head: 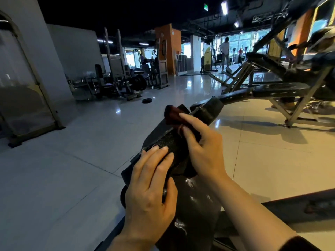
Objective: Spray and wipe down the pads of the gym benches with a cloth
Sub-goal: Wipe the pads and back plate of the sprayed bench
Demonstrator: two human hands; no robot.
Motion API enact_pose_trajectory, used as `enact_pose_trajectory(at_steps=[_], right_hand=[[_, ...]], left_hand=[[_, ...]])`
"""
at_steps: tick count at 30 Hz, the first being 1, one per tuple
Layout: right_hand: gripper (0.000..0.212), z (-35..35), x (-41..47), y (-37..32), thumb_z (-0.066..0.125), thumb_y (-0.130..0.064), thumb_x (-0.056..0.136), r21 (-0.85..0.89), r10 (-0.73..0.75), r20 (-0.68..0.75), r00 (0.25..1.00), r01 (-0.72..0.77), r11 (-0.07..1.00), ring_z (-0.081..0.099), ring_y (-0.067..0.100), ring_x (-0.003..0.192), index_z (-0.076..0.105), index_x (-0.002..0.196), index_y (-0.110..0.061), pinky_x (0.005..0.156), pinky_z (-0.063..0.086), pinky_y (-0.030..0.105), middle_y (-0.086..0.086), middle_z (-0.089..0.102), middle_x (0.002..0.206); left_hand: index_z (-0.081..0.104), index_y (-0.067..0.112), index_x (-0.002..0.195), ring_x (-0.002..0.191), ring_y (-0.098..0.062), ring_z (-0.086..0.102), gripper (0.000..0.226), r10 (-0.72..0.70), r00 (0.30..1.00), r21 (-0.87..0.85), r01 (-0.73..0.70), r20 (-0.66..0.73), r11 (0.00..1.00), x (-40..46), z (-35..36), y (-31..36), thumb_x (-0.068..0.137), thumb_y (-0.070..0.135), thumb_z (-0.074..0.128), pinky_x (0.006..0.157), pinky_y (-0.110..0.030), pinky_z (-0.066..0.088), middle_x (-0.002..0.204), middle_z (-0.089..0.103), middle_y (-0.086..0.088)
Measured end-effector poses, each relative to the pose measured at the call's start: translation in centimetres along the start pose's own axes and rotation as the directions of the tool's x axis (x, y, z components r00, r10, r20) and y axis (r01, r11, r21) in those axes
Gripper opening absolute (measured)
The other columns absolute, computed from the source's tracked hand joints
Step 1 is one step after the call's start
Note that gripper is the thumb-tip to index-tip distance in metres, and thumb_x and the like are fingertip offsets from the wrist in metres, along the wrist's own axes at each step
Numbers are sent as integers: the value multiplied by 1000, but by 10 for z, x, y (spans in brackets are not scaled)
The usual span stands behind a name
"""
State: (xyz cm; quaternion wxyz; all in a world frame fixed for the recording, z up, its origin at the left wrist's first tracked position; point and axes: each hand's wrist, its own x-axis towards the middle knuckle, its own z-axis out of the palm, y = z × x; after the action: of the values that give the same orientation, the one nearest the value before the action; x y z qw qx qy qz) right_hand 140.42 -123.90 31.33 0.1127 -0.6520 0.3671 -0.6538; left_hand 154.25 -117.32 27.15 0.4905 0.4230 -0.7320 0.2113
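Left hand (150,187) steadies pad (195,201); right hand (203,147) presses cloth (174,116).

A dark red cloth (175,116) is pressed onto the black bench pad (168,142) by the right hand (203,142). At seven o'clock of it, the left hand (150,189) is laid flat on the pad, fingers (159,154) straight.

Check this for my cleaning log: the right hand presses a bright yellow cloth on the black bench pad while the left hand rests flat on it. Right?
Not quite: in the head view the cloth is dark red, not yellow. The right hand presses it on the black bench pad; the left hand rests flat there.
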Motion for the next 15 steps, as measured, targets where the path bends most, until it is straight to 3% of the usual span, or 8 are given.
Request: enact_pose_trajectory(at_steps=[3, 5, 7, 9, 11, 13, 15], right_hand=[[36, -10, 12, 11, 58, -15, 94, -82, 161, -257, 953, -188, 979, 52, 8, 106, 62, 129, -23, 92, 38, 11, 4, 64, 116], [38, -12, 19, 8, 56, -11, 95, -12, 183, -363, 913, -201, 979, 55, 11, 111, 59, 132, -19, 96, 42, 16, 0, 64, 119], [31, -14, 25, 2, 53, -16, 98, 136, 222, -255, 941, -192, 972, 58, 3, 106, 57, 129, -19, 90, 46, 17, -7, 64, 113], [21, -11, 24, -3, 49, -26, 100, 227, 193, -3, 981, -187, 956, 59, 0, 97, 64, 114, -22, 82, 45, 14, -9, 65, 102], [27, -7, 22, 2, 47, -37, 95, 23, 68, 157, 985, -72, 997, 52, 6, 107, 69, 109, -30, 92, 39, 22, -13, 66, 108], [33, -4, 25, 13, 42, -41, 94, -242, -25, 229, 973, 82, 967, 42, 5, 122, 67, 115, -35, 101, 29, 30, -20, 60, 121], [34, -5, 30, 25, 39, -36, 98, -223, 9, 249, 968, 49, 974, 38, 5, 132, 65, 120, -31, 112, 25, 38, -16, 56, 131]], left_hand=[[46, 15, 134, 136, -15, 36, 49, 12, 1000, -8, -12, 12, 1000, 1, -2, 1, 86, 19, 52, 117, -19, 21, 140, 45, 0], [46, 15, 134, 136, -16, 37, 49, 15, 1000, -16, -15, 10, 1000, 0, -2, 1, 86, 18, 52, 117, -17, 19, 140, 44, 0], [47, 14, 133, 136, -17, 37, 48, 17, 1000, -12, -17, 8, 1000, 0, -2, 0, 86, 17, 52, 117, -17, 19, 140, 44, 0], [47, 14, 133, 136, -17, 37, 47, 18, 1000, -11, -18, 7, 1000, 0, 0, -1, 87, 17, 53, 117, -17, 19, 140, 44, 0], [48, 14, 133, 136, -16, 36, 47, 26, 1000, -9, -26, 1, 1000, -1, 1, -2, 87, 17, 53, 117, -18, 21, 140, 45, -1], [47, 14, 134, 137, -15, 36, 47, 34, 999, 0, -34, -2, 999, -1, 2, -3, 88, 18, 53, 117, -21, 23, 140, 45, -1], [46, 15, 134, 137, -15, 36, 47, 42, 999, 8, -42, -5, 999, -2, 3, -3, 88, 19, 53, 118, -25, 25, 140, 44, 0]])
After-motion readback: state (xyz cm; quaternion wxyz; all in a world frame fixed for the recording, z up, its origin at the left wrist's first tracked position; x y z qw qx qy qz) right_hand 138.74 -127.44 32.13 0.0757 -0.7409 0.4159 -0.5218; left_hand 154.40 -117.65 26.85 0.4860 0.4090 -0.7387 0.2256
